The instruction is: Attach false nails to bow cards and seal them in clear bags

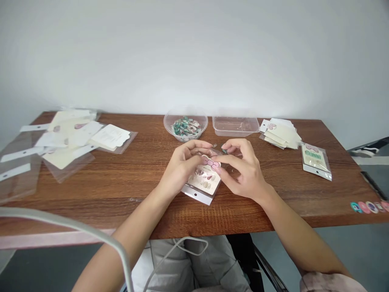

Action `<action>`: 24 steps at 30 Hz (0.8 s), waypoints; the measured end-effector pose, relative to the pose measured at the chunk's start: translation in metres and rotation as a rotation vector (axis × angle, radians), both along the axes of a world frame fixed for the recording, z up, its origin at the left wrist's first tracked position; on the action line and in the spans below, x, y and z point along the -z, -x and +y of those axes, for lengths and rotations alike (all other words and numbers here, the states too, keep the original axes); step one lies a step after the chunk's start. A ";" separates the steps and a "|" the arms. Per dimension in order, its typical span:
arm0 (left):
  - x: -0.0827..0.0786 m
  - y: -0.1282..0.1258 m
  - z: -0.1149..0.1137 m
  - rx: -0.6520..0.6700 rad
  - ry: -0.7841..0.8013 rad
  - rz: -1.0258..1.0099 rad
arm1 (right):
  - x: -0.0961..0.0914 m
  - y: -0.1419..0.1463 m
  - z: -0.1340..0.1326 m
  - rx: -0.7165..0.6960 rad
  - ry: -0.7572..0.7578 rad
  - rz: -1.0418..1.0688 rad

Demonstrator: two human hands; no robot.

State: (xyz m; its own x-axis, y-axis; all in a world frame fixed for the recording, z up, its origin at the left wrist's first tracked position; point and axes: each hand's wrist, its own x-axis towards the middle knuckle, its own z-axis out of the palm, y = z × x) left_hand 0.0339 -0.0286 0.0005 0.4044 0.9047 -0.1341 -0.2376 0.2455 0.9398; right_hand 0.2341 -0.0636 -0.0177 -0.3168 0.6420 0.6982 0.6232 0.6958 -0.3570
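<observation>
The left hand (182, 164) pinches the left side of the card (212, 185) above the tabletop (130, 174); the right hand (247, 174) pinches its bow top, index finger near a small green piece (224, 150); light, edge-only fingers should keep the plastic bag (198, 194) uncreased.

Left grip (181, 164) and right grip (245, 172) close together, fingers (234, 161) bent
</observation>
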 end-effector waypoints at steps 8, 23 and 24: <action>0.002 -0.001 0.001 -0.042 0.004 -0.042 | -0.002 0.002 -0.002 -0.028 0.112 0.003; -0.008 0.000 0.002 -0.142 0.056 -0.058 | 0.001 0.000 0.001 -0.064 0.173 0.052; -0.008 0.000 0.003 -0.166 0.041 -0.052 | 0.002 0.001 0.001 -0.066 0.199 0.094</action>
State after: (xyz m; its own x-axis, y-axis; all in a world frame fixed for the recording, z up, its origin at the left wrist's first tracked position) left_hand 0.0335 -0.0261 0.0089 0.2572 0.9539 -0.1550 -0.3260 0.2366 0.9153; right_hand 0.2328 -0.0630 -0.0198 -0.3023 0.7501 0.5882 0.5363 0.6440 -0.5456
